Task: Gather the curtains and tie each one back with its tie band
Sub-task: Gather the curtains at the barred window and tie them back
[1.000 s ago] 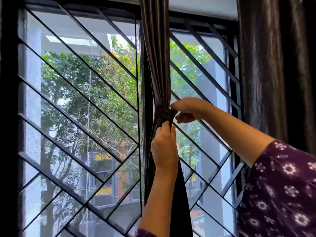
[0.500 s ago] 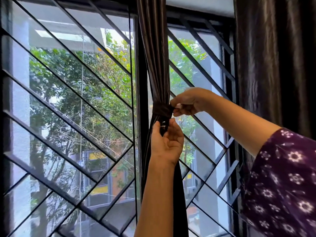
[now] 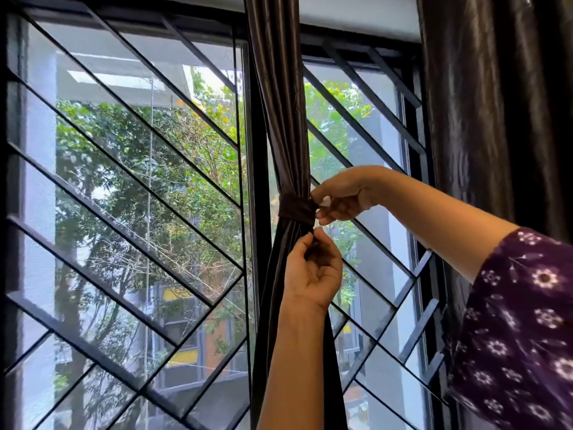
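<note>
Fingers of your left hand [image 3: 313,271] curl tighter than half a second ago: the palm that lay half open has closed, thumb and forefinger pinching what looks like the dark loose end just under the tie band [image 3: 296,209]. Your right hand [image 3: 344,197] keeps its pinch on the band's right edge. The band, a smooth flat strip, wraps the gathered curtain [image 3: 279,119] beside the black centre post [image 3: 259,305], cinching glossy, satin-like brown folds into a narrow waist. A second curtain [image 3: 496,119] of the same sheen hangs loose at right.
</note>
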The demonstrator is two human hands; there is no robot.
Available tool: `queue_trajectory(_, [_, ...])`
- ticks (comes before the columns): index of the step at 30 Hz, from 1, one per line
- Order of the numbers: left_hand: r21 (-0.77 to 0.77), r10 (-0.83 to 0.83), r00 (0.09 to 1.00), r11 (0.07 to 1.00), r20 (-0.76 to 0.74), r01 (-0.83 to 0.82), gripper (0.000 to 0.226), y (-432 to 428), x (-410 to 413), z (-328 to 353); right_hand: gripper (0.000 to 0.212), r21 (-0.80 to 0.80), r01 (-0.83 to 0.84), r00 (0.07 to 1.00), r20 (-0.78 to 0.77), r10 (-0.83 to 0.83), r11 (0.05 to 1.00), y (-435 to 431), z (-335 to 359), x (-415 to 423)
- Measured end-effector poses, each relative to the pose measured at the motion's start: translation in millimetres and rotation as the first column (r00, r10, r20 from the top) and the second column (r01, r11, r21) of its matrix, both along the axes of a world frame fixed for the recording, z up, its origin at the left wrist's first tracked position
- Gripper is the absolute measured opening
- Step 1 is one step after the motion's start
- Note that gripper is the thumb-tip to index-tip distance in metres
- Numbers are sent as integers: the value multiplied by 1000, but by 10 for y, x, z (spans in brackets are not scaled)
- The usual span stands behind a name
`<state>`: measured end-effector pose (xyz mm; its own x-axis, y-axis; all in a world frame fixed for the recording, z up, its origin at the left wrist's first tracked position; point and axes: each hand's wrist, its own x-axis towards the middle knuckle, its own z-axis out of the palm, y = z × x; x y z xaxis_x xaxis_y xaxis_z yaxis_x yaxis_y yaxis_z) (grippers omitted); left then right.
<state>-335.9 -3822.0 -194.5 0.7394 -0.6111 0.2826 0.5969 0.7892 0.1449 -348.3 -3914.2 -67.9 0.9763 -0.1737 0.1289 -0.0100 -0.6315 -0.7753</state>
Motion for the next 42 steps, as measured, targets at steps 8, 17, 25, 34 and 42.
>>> queue_trajectory(8, [43,0,1000,999,-12,0,30,-56,182,-1,32,61,-43,999,-27,44,997,-54,-5,9])
queue_trajectory(17, [-8,89,996,996,10,-89,20,-159,176,-69,33,446,-195,977,166,133,874,-51,-117,176])
queue_trajectory(25, [-44,109,993,993,34,-108,14,-222,153,-73,32,604,-315,934,334,126,732,-24,25,125])
queue_trajectory(34, [187,151,979,967,136,-175,16,4,-214,-277,26,606,-420,837,547,29,676,-39,-424,82])
queue_trajectory(42, [20,617,-80,-152,783,-988,21,731,21,-39,24,291,-304,800,595,77,907,140,-1177,124])
